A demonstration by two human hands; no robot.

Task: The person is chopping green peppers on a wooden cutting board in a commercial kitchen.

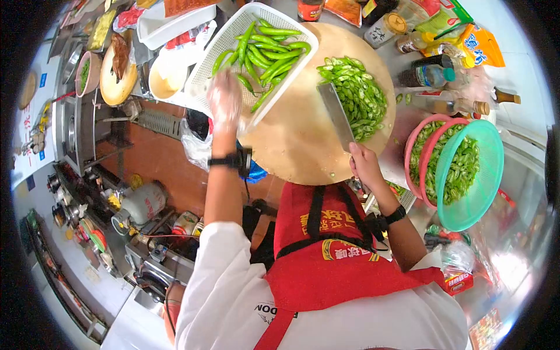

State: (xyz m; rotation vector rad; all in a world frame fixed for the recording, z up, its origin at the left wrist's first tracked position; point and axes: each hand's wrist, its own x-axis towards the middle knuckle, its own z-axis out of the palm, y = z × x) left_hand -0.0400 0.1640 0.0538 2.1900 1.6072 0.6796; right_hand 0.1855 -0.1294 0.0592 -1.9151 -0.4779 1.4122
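My right hand (pixel 366 166) is closed round the handle of a cleaver (pixel 335 111), whose blade lies along the left side of a heap of sliced green chilies (pixel 356 96). Both rest on a round cutting board (pixel 286 137). My left hand (pixel 224 99), in a clear plastic glove, is over the near left part of a white basket (pixel 309 52). Motion smears its fingers, so their grip does not show. Whole green chilies (pixel 265 52) lie inside the basket, to the right of that hand. The basket overlaps the board's upper left edge.
Stacked colanders, a green one (pixel 493 175) outermost, hold more sliced chilies at the right. Bottles (pixel 429 76) and a jar (pixel 386 29) stand beyond the board. A white tub (pixel 169 26) is behind the basket; a gas cylinder (pixel 144 201) stands at lower left.
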